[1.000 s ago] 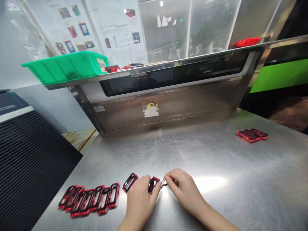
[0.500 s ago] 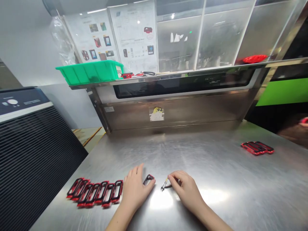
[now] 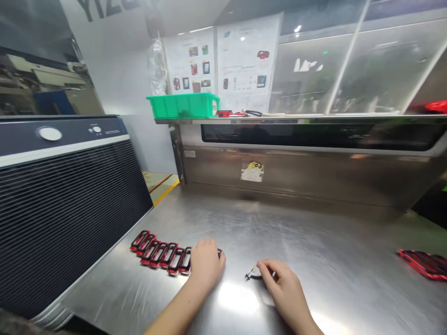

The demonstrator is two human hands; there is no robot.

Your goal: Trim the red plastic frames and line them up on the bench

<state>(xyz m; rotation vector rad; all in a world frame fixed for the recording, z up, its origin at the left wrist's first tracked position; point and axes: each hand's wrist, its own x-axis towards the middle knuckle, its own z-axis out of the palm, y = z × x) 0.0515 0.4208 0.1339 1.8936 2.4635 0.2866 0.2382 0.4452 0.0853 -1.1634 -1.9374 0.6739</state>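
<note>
My left hand (image 3: 206,263) is closed over a small red-and-black frame (image 3: 220,253), most of which it hides. Just to its left, a row of like red-and-black frames (image 3: 169,255) lies on the metal table, several of them overlapping. In my right hand (image 3: 285,287) is a small pair of cutting pliers (image 3: 249,274), jaws pointing left and down toward the tabletop. The fingers cover most of the pliers' handles.
The steel table (image 3: 279,232) reaches back to a metal panel. More red-and-black frames (image 3: 424,264) lie at the far right. Above, a shelf carries a green bin (image 3: 185,107) and small red parts (image 3: 225,113). A black ribbed machine (image 3: 70,204) stands at the left.
The view has swung left. My left hand has drawn its spread fingers in over the frame beside it. The pliers are still in my right hand.
</note>
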